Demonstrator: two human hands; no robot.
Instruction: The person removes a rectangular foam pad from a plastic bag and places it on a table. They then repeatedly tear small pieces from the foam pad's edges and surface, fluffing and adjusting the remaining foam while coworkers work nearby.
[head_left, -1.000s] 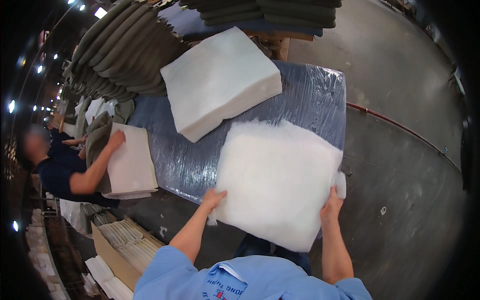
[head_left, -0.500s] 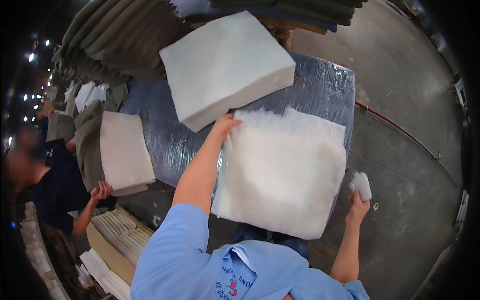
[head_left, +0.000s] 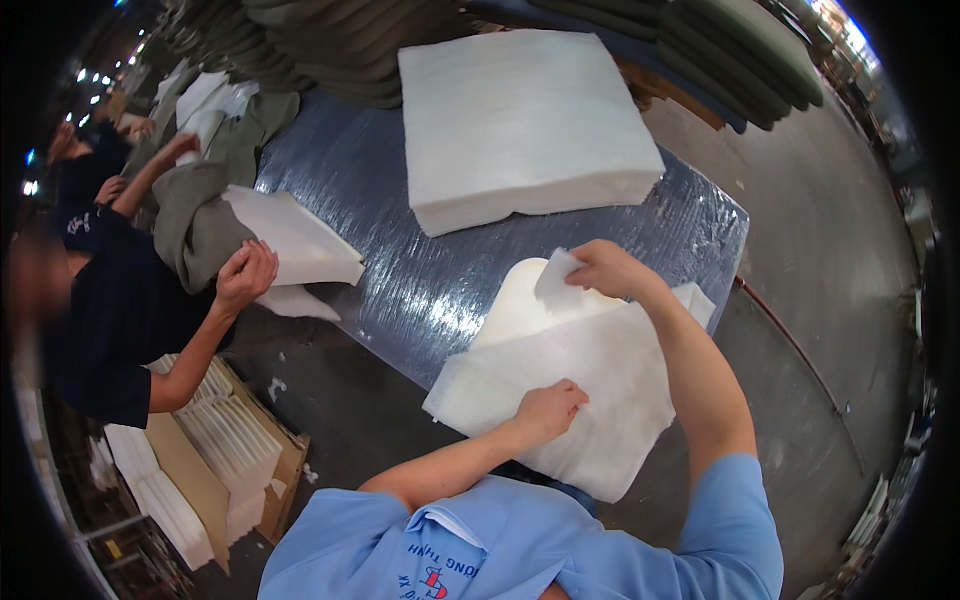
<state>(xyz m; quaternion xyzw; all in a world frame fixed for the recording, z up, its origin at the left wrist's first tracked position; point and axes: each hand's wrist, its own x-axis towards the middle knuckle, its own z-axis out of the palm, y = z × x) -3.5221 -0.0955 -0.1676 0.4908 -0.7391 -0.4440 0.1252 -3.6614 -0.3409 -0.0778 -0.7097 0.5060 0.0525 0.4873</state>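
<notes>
A white, fluffy wadding sheet [head_left: 625,390] lies at the table's near end, folded back toward me. My left hand [head_left: 552,411] is on its middle, fingers curled and closed on the material. Past the fold a smooth cream pad [head_left: 507,308], like foam, shows in part; the sheet hides the rest. Over this pad my right hand [head_left: 612,270] pinches a small piece of white wadding [head_left: 556,283]. Farther off, a thick stack of white wadding sheets [head_left: 525,125] rests on the table.
Plastic film covers the dark table [head_left: 370,200]. At left a co-worker's hand [head_left: 246,275] holds a white pad [head_left: 300,238] with grey-green fabric. A carton [head_left: 225,440] of white pads stands lower left. Grey-green covers [head_left: 330,45] are piled at the back.
My right hand has swung in from the far right with the small piece. My left hand has come nearer from the sheet's far corner, and the sheet is now folded back, showing the cream pad.
</notes>
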